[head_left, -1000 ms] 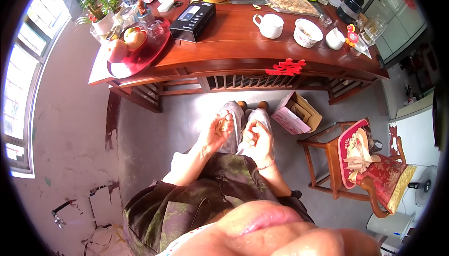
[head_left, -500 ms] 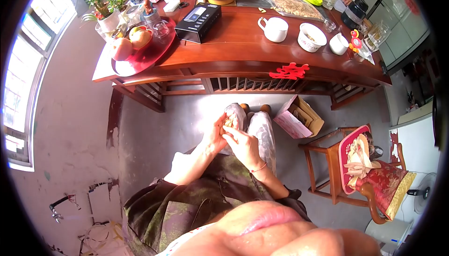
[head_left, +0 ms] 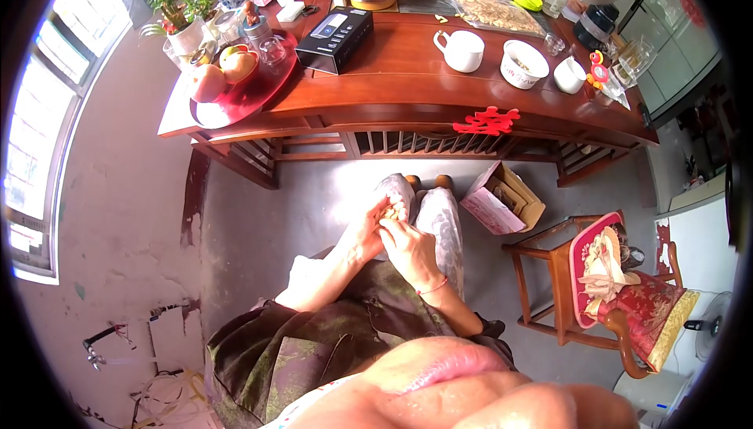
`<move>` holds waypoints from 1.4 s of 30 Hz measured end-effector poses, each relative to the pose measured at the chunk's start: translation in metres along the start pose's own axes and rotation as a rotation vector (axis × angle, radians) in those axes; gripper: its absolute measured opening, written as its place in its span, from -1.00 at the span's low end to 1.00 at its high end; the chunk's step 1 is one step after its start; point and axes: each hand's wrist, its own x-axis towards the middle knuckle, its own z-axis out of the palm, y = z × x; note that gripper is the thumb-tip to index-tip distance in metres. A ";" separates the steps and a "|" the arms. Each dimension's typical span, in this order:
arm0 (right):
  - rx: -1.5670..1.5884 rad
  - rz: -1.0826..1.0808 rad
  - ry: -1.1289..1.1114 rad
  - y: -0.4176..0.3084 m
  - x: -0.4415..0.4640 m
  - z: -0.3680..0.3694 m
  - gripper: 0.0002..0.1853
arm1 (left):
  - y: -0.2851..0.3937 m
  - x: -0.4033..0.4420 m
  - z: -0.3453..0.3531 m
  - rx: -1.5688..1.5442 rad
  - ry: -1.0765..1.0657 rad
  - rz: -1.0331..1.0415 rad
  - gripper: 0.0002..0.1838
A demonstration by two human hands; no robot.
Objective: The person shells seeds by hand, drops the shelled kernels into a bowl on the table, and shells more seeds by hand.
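Over my lap, my left hand [head_left: 364, 230] is cupped around a small heap of tan pieces [head_left: 391, 212], too small to name for certain. My right hand [head_left: 411, 252] reaches in from the other side, its thumb and fingers pressed together against the edge of the heap. Whatever sits in that pinch is hidden by the fingers. Both hands are above my patterned trousers [head_left: 441, 225], close together and well short of the table.
Ahead stands a red-brown wooden table [head_left: 392, 88] with a black box [head_left: 336, 40], a white mug [head_left: 460, 51], a white bowl [head_left: 523, 64] and a bag of tan pieces [head_left: 494, 13]. An open carton [head_left: 502, 198] sits on the floor, beside a wooden chair [head_left: 561, 288]. Other people are across the table.
My right fingers have shifted slightly at the heap in my left palm. The view has moved a little. Across the table, the person at the right leans further into view.
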 end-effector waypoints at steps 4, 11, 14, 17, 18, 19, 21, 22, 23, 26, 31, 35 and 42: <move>0.029 0.005 0.033 0.001 0.000 0.000 -0.91 | -0.001 0.003 -0.003 0.002 0.018 0.003 -0.69; 0.220 0.091 0.247 0.005 0.000 -0.002 -0.91 | -0.001 -0.001 0.000 -0.094 -0.027 -0.063 -0.71; 0.345 0.234 0.307 0.004 0.005 -0.012 -0.91 | -0.002 -0.004 -0.001 -0.018 0.017 -0.071 -0.75; 0.438 0.312 0.278 0.011 0.003 -0.014 -0.91 | -0.001 -0.013 0.005 0.177 -0.109 -0.099 -0.78; 0.529 0.389 0.228 0.012 0.002 -0.014 -0.91 | -0.001 -0.014 0.006 0.177 -0.108 -0.099 -0.78; 0.530 0.391 0.227 0.012 0.001 -0.014 -0.91 | -0.001 -0.015 0.009 0.238 -0.092 -0.091 -0.79; 0.391 0.314 0.270 0.014 0.001 -0.012 -0.92 | -0.001 -0.018 0.014 0.299 -0.072 -0.085 -0.81; 0.321 0.277 0.293 0.015 0.000 -0.011 -0.92 | 0.001 -0.020 0.016 0.333 -0.088 -0.092 -0.83; 0.321 0.279 0.293 0.015 -0.001 -0.011 -0.92 | 0.002 -0.021 0.016 0.368 -0.104 -0.099 -0.85; 0.151 0.130 0.332 0.016 -0.001 -0.009 -0.92 | 0.002 -0.017 0.006 0.292 -0.126 -0.095 -0.85; 0.368 0.266 0.281 0.007 0.001 -0.017 -0.90 | 0.007 -0.020 0.018 0.415 -0.065 0.000 -0.85; 0.534 0.415 0.149 0.015 -0.002 -0.021 -0.89 | 0.008 -0.020 0.014 0.638 -0.026 0.162 -0.83; 1.468 0.830 -0.265 0.028 -0.002 -0.029 -0.79 | 0.014 -0.024 0.018 0.812 -0.004 0.267 -0.88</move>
